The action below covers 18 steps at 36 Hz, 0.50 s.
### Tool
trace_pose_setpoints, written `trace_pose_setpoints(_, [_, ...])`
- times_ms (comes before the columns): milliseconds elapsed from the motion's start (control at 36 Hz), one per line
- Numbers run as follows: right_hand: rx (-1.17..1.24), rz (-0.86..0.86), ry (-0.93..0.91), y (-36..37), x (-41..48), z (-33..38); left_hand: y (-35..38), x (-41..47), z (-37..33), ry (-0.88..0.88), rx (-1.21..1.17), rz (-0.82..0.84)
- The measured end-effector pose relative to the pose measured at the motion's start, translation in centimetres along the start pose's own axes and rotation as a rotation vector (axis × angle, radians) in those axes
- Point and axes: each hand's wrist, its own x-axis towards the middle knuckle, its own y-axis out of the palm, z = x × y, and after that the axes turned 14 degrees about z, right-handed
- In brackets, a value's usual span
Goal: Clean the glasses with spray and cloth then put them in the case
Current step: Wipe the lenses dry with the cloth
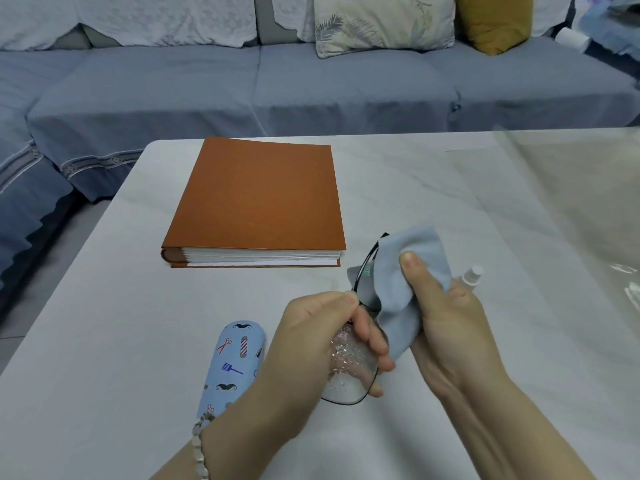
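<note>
Left hand around glasses, mid table

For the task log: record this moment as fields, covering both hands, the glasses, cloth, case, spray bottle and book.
left hand: holds the glasses by the frame
right hand: grips the cloth, wrapped over the far lens
glasses: near lens covered in droplets
case: on the table, left of the left hand, looks closed
spray bottle: behind the right hand, mostly hidden
book: orange, closed, farther back
</note>
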Motion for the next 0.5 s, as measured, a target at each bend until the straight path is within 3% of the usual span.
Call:
trace_pose_setpoints(278, [0.042,-0.017,-0.01,1.8,-1.3,-0.9,0.9,0.9,-0.8,0.079,-0.095,-0.091])
trace_pose_setpoints(500, [0.056,-0.026,0.043,1.1,-0.8,-0.2,0.6,0.8,0.0,-0.002,-0.05,-0.004])
